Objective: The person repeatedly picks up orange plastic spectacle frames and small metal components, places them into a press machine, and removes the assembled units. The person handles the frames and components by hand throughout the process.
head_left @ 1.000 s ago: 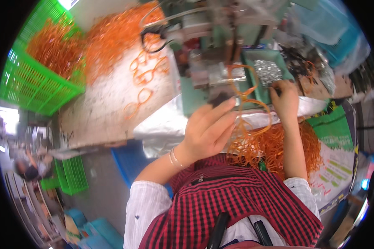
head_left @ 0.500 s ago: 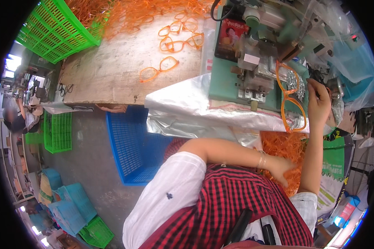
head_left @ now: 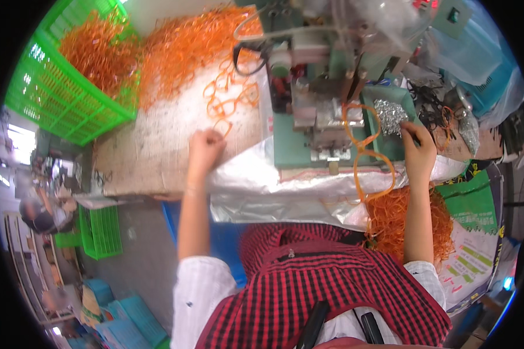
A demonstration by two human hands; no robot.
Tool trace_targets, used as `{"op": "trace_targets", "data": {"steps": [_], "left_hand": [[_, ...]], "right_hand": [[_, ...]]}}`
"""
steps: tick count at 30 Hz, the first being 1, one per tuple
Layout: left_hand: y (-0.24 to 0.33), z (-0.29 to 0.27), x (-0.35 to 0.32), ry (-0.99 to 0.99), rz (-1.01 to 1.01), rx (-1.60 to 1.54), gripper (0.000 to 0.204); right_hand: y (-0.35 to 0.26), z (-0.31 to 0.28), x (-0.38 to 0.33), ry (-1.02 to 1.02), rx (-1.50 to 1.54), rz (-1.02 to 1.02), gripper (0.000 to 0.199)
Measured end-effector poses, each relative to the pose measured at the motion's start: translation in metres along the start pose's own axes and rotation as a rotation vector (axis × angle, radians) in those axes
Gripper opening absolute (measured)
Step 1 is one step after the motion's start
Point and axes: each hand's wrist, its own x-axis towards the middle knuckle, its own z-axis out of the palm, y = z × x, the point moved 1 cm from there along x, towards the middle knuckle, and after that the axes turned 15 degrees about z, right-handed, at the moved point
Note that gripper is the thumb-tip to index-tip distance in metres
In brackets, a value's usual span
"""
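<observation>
Orange, thin-rimmed plastic glasses frames (head_left: 410,227) lie in a tangled heap past the person's red-and-black checked apron (head_left: 337,273), showing on both sides of the right forearm. A crinkled silver sheet (head_left: 253,171) covers the near edge of the pale worktop (head_left: 140,168). Reaching over it is a single orange frame (head_left: 365,143), set at the green-and-metal machine (head_left: 291,142); it sits between the two hands, much nearer the right grip (head_left: 419,150) but apart from it. That grip is bent, fingertips at the side of a green rectangular tray (head_left: 395,144) of small silvery metal pieces (head_left: 390,113); from where I stand I cannot tell whether it pinches one. Over to the left, the left grip (head_left: 205,152) has its fingers curled at the near end of a loose orange frame (head_left: 230,127) on the worktop; whether they are clenched on it I cannot tell. Several more frames are scattered beyond, then a big orange pile (head_left: 180,52), with a bright green slatted plastic basket (head_left: 70,96) beside it, also filled with orange frames. Far off to the left, another person (head_left: 38,212) is visible.
</observation>
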Motion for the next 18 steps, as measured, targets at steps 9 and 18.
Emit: {"op": "trace_targets", "data": {"steps": [9,18], "left_hand": [[0.101,0.015,0.028,0.526,0.167,-0.079,0.018],[0.121,0.055,0.01,0.538,0.13,-0.674,0.011]], "right_hand": [[-0.093,-0.011,-0.012,-0.268,0.248,-0.064,0.027],[-0.106,0.049,0.01,-0.463,0.556,0.16,0.054]]}}
